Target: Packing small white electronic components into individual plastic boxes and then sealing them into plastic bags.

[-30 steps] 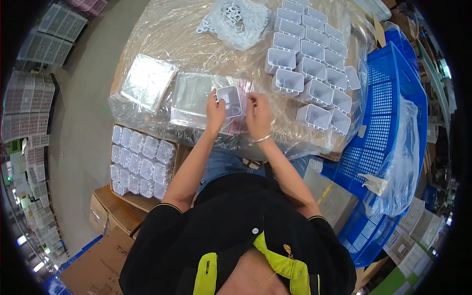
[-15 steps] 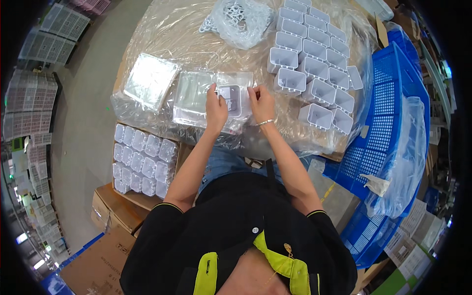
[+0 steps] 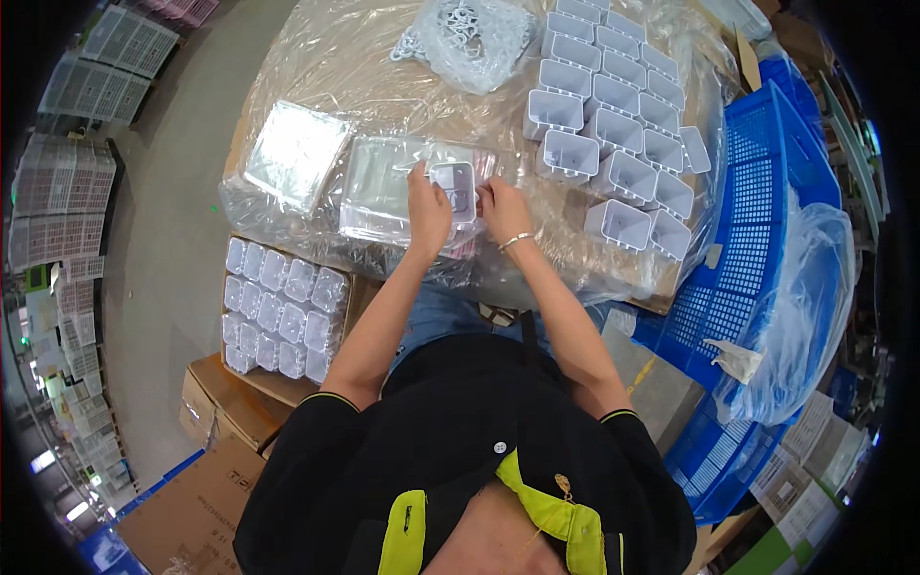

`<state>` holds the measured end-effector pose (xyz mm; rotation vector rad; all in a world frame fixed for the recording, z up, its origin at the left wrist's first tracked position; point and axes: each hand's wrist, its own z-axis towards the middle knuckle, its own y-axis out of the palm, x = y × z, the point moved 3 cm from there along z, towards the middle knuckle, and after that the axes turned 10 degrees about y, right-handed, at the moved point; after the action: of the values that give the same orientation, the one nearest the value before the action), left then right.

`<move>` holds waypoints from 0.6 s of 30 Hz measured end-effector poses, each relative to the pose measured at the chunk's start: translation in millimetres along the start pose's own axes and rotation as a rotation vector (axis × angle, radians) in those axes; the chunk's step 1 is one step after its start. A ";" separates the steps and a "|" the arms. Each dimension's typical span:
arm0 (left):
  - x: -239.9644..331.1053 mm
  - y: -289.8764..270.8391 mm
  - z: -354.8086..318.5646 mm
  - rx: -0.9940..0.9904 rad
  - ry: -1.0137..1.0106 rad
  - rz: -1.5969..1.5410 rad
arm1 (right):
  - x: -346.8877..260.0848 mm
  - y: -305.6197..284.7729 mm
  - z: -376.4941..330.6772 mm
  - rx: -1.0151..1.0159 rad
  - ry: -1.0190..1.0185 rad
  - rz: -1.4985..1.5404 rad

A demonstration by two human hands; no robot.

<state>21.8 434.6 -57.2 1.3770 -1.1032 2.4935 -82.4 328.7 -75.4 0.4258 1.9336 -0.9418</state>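
Note:
A pale grey plastic container [image 3: 460, 179] stands mouth up at the table's near middle, over a stack of clear plastic bags [image 3: 376, 182]. Clear film appears around it. My left hand [image 3: 429, 213] is closed on the container's left side, thumb toward its rim. At the container's right edge, my right hand [image 3: 505, 213] pinches with bent fingers what looks like the film of the bag; the fingertips are partly hidden. Left of these lies another pile of shiny clear bags [image 3: 298, 153].
Rows of pale grey containers [image 3: 613, 127] stand at the right. A clear bag of small grey hook-like parts [image 3: 471, 43] lies at the back. Near left, a carton holds wrapped containers [image 3: 285, 309]. Blue crates [image 3: 743, 201] line the right side.
My right hand has moved slightly left and down, closer to the container. The flat film that stretched right of the container is now drawn in. My left hand stays on the container.

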 end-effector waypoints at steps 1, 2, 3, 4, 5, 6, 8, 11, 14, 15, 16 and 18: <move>2.4 -0.1 1.1 0.013 0.028 0.018 | -8.9 -3.0 -3.7 0.116 -0.109 -0.093; 8.8 -1.4 5.9 0.023 0.062 0.033 | -16.8 -7.9 -6.4 0.239 -0.216 -0.185; 12.8 -5.1 11.7 0.023 0.062 0.033 | -18.6 -12.6 -5.3 0.240 -0.216 -0.185; 11.8 -9.2 17.8 -0.008 -0.068 -0.136 | -19.6 -20.5 -2.9 0.286 -0.239 -0.216; 8.4 -13.4 22.7 -0.034 -0.200 -0.301 | -25.1 -26.9 -1.8 0.328 -0.266 -0.245; 2.2 -16.4 27.7 0.031 -0.145 -0.289 | -30.7 -31.5 0.1 0.326 -0.270 -0.242; 1.9 -22.4 37.6 -0.022 -0.132 -0.230 | -42.9 -41.0 2.3 0.253 -0.302 -0.202; 20.6 -31.7 41.0 -0.028 0.005 -0.136 | -54.3 -53.2 -1.6 0.259 -0.294 -0.298; 44.2 -42.7 55.0 0.019 0.097 -0.140 | -77.7 -72.1 -2.5 0.362 -0.355 -0.386; 50.1 -46.3 58.4 0.013 0.061 -0.181 | -80.2 -75.5 -5.4 0.358 -0.352 -0.387; 52.5 -48.1 57.8 0.008 0.025 -0.222 | -81.5 -77.3 -7.8 0.299 -0.349 -0.370; 54.5 -54.6 66.2 0.038 0.149 -0.193 | -99.6 -86.3 0.2 0.256 -0.364 -0.350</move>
<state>57.9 419.4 36.6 1.2189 -0.8546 2.4430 -83.8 280.5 47.2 0.0472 1.5847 -1.3974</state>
